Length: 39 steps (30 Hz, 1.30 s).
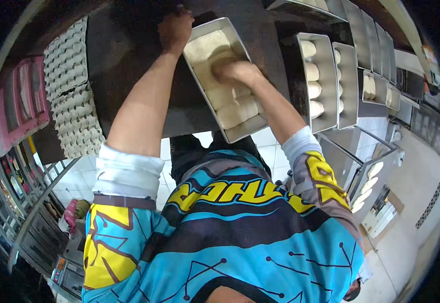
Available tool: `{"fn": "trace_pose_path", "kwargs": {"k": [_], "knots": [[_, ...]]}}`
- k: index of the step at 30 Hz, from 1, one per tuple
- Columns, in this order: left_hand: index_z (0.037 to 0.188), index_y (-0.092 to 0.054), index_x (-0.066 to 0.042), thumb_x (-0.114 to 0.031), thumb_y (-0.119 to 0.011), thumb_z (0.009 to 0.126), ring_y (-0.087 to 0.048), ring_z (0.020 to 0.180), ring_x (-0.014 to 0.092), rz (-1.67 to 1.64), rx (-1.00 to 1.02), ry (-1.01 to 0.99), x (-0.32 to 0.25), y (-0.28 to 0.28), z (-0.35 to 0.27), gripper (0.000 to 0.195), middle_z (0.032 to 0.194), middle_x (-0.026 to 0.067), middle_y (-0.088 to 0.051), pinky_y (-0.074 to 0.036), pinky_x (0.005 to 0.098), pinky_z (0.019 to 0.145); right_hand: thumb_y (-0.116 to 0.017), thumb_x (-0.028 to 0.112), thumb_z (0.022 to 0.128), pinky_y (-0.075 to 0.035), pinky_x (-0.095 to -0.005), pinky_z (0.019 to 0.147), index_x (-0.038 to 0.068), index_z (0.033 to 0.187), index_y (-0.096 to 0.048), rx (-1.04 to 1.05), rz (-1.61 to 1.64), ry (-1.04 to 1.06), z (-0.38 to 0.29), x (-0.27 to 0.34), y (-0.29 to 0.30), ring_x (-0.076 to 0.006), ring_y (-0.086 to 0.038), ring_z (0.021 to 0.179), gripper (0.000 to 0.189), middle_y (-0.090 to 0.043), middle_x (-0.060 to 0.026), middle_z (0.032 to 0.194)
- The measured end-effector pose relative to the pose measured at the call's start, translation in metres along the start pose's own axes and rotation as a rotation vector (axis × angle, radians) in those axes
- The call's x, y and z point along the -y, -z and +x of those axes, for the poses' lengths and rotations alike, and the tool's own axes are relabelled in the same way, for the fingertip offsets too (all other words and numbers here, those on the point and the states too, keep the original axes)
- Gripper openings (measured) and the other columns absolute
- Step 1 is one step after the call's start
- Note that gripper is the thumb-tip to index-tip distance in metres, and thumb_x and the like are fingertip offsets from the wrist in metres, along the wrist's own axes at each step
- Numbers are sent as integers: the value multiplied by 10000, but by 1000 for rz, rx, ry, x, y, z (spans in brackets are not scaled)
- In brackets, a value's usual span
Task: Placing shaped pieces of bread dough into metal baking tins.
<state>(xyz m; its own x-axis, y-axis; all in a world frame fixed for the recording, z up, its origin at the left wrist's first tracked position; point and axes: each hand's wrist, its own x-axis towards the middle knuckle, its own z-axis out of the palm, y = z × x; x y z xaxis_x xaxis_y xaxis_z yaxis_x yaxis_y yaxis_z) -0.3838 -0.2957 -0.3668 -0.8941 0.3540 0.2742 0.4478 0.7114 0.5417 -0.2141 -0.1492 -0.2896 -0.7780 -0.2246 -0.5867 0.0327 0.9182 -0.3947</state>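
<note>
In front of me a long metal loaf pan lies tilted across the dark tabletop, its near end at the table edge. Pale rolls of dough sit side by side in its near part, and a flatter stretch of dough covers the far end. My right hand reaches into the pan from the right and touches the dough, its fingers blurred and partly hidden. Beside the pan's far left corner is my left hand, its fingers curled and in shadow; whether it holds anything is unclear.
At right stand metal pans with separate dough pieces, with more pans behind. Egg trays and a pink plastic crate line the left. Another dough-laden tray stands lower right. A metal rack rises at left.
</note>
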Motion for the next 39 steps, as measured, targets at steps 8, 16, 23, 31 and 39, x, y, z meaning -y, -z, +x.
{"fn": "trace_pose_path", "kwargs": {"k": [8,16,23,31,39], "knots": [[1021,-688,-177,-317,-628,860,-689,861,340,7,115,186,-20,13,6,221,925,89,-722,-544,481,745,-463,241,884,-505,-431,875,28,1098,-654,0,14,43,23,10,-10,-362,-639,1028,357,-669,-197,1102],[1121,-675,-216,-309,-343,974,-657,924,337,96,147,96,4,15,6,374,995,121,-710,-500,462,832,-604,153,809,-512,-476,807,-14,986,-675,310,13,80,-65,56,8,-367,-654,955,254,-678,-219,1052],[1116,-673,-256,-327,-328,984,-657,887,365,100,91,96,-17,22,5,377,967,159,-694,-500,511,810,-615,124,759,-528,-481,757,-8,905,-703,150,94,111,-66,44,-14,-377,-675,876,216,-689,-227,959],[1133,-656,-216,-362,-312,1000,-653,863,396,124,138,112,-13,25,6,397,998,171,-689,-506,535,780,-609,98,713,-538,-473,741,-12,843,-707,31,160,173,-62,48,-10,-404,-673,816,196,-685,-236,890],[1158,-608,-118,-356,-367,976,-653,918,404,402,211,-24,42,-9,16,385,1045,214,-672,-534,502,763,-643,147,738,-512,-482,782,-10,858,-696,-28,104,158,-49,53,-18,-423,-657,847,205,-672,-256,847]]}}
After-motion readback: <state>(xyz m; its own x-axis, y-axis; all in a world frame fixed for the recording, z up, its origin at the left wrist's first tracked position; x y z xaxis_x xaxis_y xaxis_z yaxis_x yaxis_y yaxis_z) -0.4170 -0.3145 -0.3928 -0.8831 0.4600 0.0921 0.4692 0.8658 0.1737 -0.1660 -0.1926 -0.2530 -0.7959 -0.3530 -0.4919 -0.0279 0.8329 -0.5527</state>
